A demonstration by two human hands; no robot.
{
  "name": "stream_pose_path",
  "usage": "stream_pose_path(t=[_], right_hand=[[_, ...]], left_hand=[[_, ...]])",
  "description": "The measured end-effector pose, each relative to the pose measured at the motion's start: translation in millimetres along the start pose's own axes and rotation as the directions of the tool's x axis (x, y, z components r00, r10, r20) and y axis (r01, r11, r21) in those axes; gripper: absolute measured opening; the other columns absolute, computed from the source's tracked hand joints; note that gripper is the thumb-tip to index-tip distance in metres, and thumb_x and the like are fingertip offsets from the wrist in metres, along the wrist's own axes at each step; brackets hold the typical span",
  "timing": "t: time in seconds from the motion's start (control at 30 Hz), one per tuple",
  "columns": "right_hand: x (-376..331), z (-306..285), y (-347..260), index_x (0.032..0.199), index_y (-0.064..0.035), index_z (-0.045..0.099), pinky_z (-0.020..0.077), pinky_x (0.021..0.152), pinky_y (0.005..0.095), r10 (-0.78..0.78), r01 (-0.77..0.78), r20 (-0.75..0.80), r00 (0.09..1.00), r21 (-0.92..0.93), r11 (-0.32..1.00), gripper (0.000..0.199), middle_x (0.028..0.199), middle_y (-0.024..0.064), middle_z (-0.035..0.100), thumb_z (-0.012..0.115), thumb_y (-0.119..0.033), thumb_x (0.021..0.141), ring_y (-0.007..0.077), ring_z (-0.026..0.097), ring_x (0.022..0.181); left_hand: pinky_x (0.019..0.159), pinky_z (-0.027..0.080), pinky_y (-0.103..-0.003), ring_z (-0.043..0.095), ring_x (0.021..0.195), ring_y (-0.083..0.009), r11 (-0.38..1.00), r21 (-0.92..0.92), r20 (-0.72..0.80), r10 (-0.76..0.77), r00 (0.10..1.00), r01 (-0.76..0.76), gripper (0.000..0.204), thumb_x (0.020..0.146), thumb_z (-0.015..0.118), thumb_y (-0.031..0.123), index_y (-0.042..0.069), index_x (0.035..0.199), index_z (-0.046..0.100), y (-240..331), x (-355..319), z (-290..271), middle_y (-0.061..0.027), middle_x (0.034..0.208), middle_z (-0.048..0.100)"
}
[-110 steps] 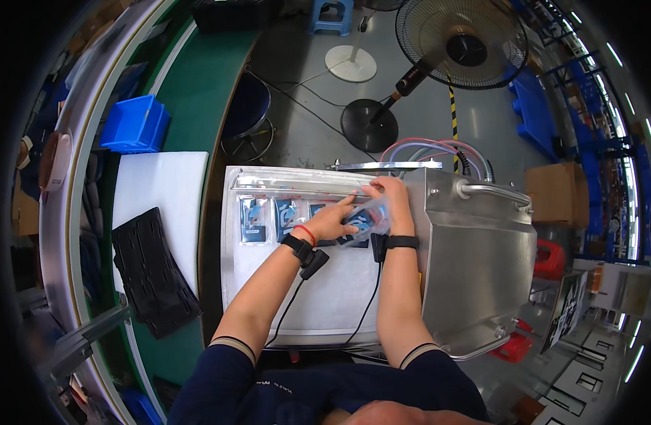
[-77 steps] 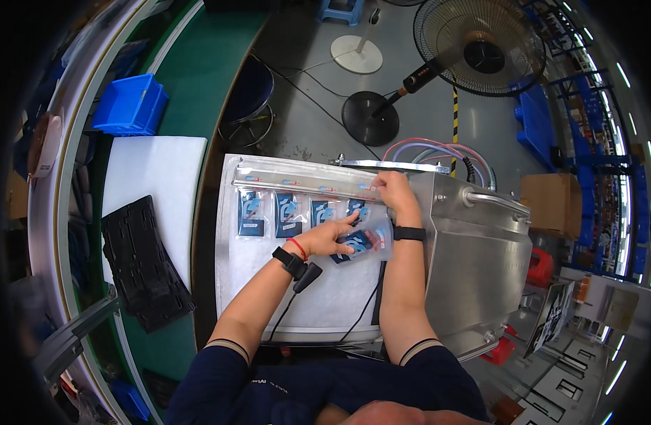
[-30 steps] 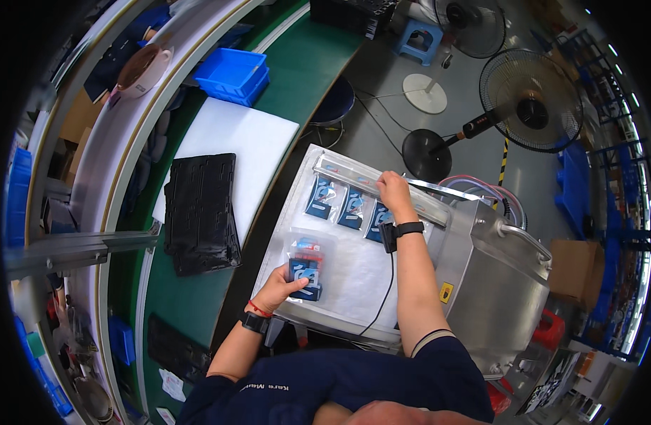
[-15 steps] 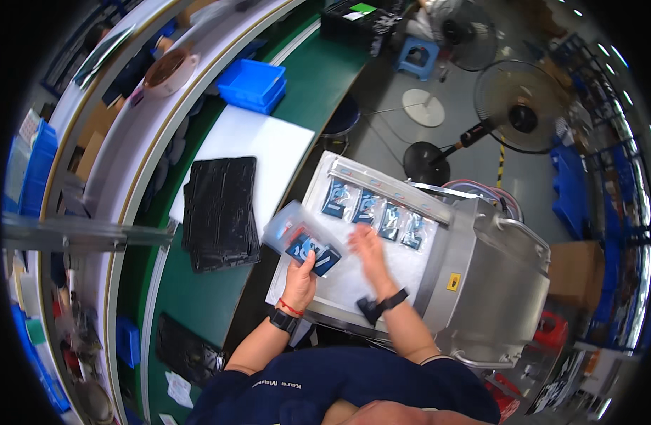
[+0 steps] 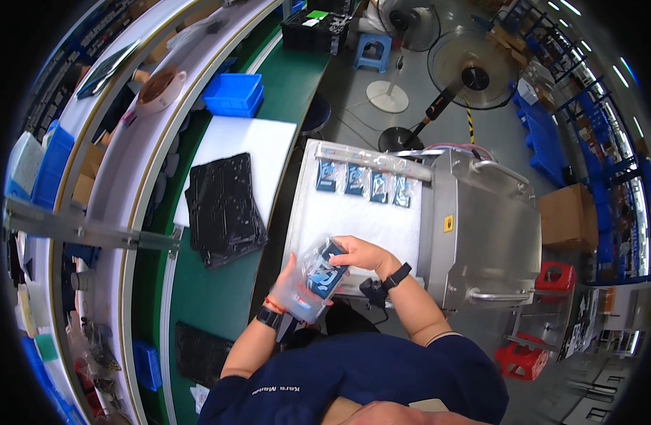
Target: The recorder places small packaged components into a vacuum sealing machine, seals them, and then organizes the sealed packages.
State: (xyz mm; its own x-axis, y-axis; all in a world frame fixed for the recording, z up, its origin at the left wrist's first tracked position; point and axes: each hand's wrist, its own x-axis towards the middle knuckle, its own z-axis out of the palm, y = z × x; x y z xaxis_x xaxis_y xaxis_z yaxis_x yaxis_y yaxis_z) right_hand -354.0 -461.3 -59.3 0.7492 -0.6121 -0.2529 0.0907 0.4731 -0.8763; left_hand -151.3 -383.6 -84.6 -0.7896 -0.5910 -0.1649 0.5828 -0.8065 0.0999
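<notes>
Both of my hands are together over the near edge of a steel chamber vacuum sealer's white bed (image 5: 315, 219). My left hand (image 5: 285, 283) holds a clear plastic bag (image 5: 297, 301), its thumb side upright beside it. A flat dark blue packet (image 5: 324, 275) with light blue print lies at the bag, partly inside or behind the film; I cannot tell which. My right hand (image 5: 362, 255) is closed on the packet's upper end, thumb on top. Farther off, a row of several bagged dark blue packets (image 5: 354, 179) lies along the sealer's far bar (image 5: 371, 161).
The sealer's steel lid (image 5: 488, 234) stands open to the right. On the green bench (image 5: 226, 294) at left are stacked black trays (image 5: 226, 205), a white sheet (image 5: 268, 138) and a blue bin (image 5: 233, 95). Standing fans (image 5: 474, 76) and a blue stool (image 5: 373, 53) are beyond.
My right hand, apart and blurred before, has come over to grip the packet. My left hand and the bag have moved nearer my body, and the bag has turned. The view has shifted.
</notes>
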Motion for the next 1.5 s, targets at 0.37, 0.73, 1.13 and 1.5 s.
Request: stream_pose_path(t=[0.37,0.73,1.13,1.5], right_hand=[[7,63,109,0.116,0.0031,0.039,0.0468,0.059,0.0269,-0.43,-0.185,-0.707,0.562,-0.614,0.767,0.066,0.083,0.011,0.058,0.078,-0.017,0.066,0.0159,0.056,0.068],[11,52,132,0.096,0.0021,0.058,0.0503,0.064,0.0254,0.051,0.069,-0.613,0.789,0.17,0.983,0.014,0.083,0.0061,0.063,0.059,-0.001,0.082,0.0119,0.06,0.07],[56,-15,154,0.095,0.0024,0.056,0.0474,0.064,0.0322,-0.187,-0.423,-0.843,0.504,-0.43,0.798,0.048,0.082,0.0167,0.061,0.078,-0.026,0.063,0.0253,0.06,0.07],[14,50,112,0.087,0.0006,0.059,0.0456,0.058,0.0229,0.045,-0.165,-0.498,0.866,-0.201,0.966,0.024,0.075,0.0048,0.062,0.073,-0.013,0.073,0.0092,0.056,0.065]], left_hand=[[0.072,0.054,-0.034,0.063,0.086,-0.0205,0.946,0.305,-0.421,0.237,0.875,-0.11,0.03,0.087,0.054,0.014,0.001,0.114,0.05,-45,-24,-34,-0.011,0.101,0.061],[0.075,0.054,-0.039,0.061,0.09,-0.0225,0.912,0.232,-0.531,0.41,0.741,-0.338,0.031,0.082,0.052,0.0,0.0,0.113,0.052,-55,-77,-63,-0.0114,0.104,0.061],[0.076,0.053,-0.041,0.061,0.094,-0.0285,0.826,0.371,-0.554,0.563,0.613,-0.424,0.033,0.083,0.049,-0.001,-0.003,0.116,0.049,-43,-99,-50,-0.0154,0.104,0.06],[0.072,0.054,-0.036,0.061,0.088,-0.0191,0.848,0.493,-0.493,0.456,0.741,-0.194,0.035,0.078,0.059,0.004,0.001,0.112,0.053,-42,-27,-40,-0.0071,0.1,0.06]])
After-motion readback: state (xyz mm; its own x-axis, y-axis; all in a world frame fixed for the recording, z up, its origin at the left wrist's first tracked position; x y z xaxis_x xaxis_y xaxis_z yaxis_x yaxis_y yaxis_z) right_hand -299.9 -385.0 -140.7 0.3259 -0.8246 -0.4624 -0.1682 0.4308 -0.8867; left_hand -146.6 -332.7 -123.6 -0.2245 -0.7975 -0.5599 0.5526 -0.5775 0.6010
